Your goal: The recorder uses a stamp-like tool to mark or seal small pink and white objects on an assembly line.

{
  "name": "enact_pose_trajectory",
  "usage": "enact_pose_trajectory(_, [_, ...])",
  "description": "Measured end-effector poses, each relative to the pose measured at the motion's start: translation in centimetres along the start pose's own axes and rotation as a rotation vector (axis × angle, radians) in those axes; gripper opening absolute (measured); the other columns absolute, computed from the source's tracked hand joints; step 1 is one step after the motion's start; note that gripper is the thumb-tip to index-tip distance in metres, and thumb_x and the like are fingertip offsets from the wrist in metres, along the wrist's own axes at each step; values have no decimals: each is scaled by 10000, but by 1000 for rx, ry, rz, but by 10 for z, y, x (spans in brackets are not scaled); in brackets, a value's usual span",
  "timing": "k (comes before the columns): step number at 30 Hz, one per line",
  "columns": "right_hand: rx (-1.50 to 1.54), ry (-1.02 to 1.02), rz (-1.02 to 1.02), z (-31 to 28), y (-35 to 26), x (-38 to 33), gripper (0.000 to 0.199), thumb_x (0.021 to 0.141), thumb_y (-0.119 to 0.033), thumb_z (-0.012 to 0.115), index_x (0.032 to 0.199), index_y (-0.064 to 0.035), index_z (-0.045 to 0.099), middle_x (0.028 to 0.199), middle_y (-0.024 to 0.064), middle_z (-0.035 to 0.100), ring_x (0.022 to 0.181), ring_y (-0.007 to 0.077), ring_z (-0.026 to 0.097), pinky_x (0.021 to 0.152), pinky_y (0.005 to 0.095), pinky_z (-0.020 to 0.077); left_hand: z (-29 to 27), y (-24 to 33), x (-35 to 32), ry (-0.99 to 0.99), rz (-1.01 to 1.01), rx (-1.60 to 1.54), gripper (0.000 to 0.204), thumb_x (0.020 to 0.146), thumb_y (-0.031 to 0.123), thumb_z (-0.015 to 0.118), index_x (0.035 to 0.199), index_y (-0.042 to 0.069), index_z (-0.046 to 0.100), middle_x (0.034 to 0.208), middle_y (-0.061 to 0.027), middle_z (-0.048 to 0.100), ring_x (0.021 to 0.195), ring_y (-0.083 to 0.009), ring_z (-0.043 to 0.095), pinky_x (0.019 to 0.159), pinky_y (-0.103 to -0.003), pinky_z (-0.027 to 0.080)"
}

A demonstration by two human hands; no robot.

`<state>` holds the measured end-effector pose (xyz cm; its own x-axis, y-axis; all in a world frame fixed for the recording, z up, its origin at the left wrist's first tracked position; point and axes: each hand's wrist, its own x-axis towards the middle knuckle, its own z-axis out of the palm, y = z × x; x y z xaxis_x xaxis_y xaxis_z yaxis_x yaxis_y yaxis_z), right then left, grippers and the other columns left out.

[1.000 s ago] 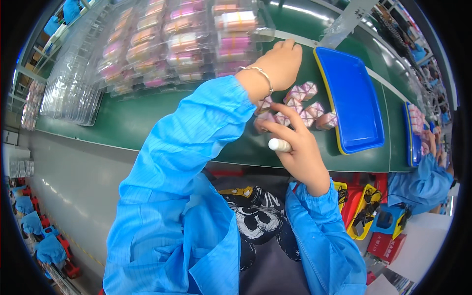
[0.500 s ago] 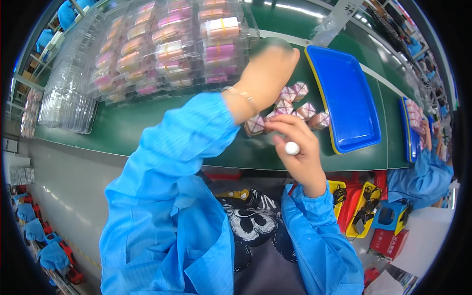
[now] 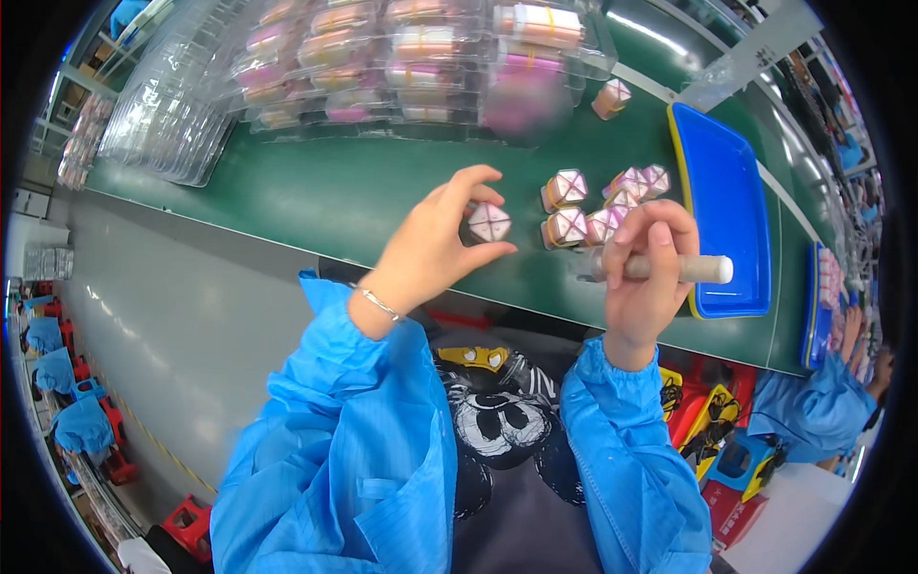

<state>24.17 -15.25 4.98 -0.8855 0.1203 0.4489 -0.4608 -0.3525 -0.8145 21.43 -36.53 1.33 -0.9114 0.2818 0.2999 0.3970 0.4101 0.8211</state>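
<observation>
My left hand pinches a small pink-and-white box between thumb and fingers, just above the green belt. My right hand is closed around a white cylindrical stick lying sideways, its tip pointing right toward the blue tray. Several similar small boxes sit on the belt between and beyond both hands. Both forearms wear blue sleeves; a thin bracelet circles the left wrist.
Clear plastic blister trays filled with pink items line the belt's far side, with empty clear trays stacked at left. One small box stands apart near them. Another person in blue works at right, beside a second blue tray.
My left hand came back from the far blister trays toward me and now holds one small box. My right hand with the stick stayed near the cluster of boxes, shifting slightly right.
</observation>
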Motion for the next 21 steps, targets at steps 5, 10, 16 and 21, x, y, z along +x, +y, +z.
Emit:
enact_pose_trajectory(5, [149, -119, 6, 28, 18, 19, 222, 1009, -138, 484, 1153, 15, 557, 806, 113, 601, 467, 59, 421, 417, 202, 324, 38, -22, -15, 316, -103, -407, 609, 639, 176, 902, 1145, 66, 580, 1000, -88, 681, 884, -224, 662, 744, -315, 540])
enact_pose_trajectory(10, [68, -189, 126, 53, 30, 31, 203, 1003, -111, 526, 1149, 15, 587, 789, 62, 602, 482, 20, 407, 439, 184, 322, 39, -11, -5, 260, -43, -45, 434, 563, 212, 925, 854, 68, 637, 768, -58, 550, 716, -234, 572, 611, -335, 481])
enact_pose_trajectory(16, [29, -215, 178, 62, 43, 34, 197, 1002, -113, 541, 1133, 17, 606, 797, 32, 596, 520, -3, 419, 456, 180, 332, 46, -25, 2, 256, -11, -32, 456, 552, 249, 916, 768, 69, 557, 760, -87, 536, 741, -305, 557, 637, -399, 463])
enact_pose_trajectory(21, [7, -195, 235, 66, 41, 31, 194, 999, -123, 553, 1118, 16, 619, 800, 20, 590, 531, -10, 430, 468, 177, 338, 50, -32, -1, 231, 47, 64, 415, 618, 254, 870, 828, 76, 559, 826, -87, 549, 811, -313, 557, 689, -421, 470])
